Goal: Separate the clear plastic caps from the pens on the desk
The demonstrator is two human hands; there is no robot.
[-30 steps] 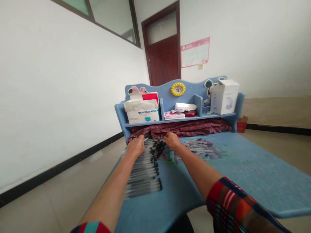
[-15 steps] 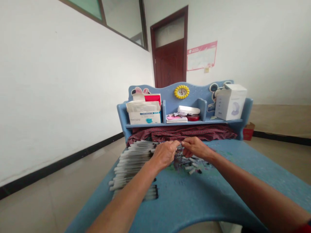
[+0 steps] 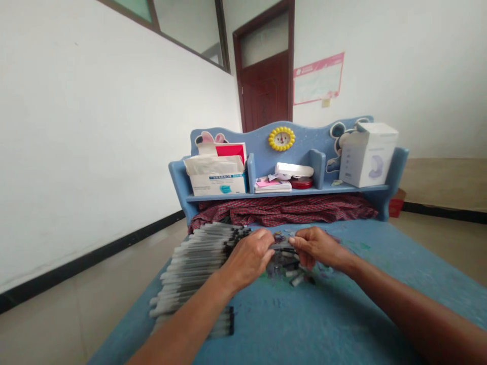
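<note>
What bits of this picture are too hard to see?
All in the head view:
- What the left hand and right hand pinch between them: the fingers cover it.
- The small pieces under the hands: blurred and partly hidden by the hands.
- The writing on the pink poster: too small.
- The near end of the row of pens: the left forearm crosses it.

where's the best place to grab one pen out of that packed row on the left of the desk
Probably its pale end, coming in from the left edge of the desk. The pens lie flat, packed side by side, which leaves no finger gap along the barrels, while their pale ends jut free on the left.
</note>
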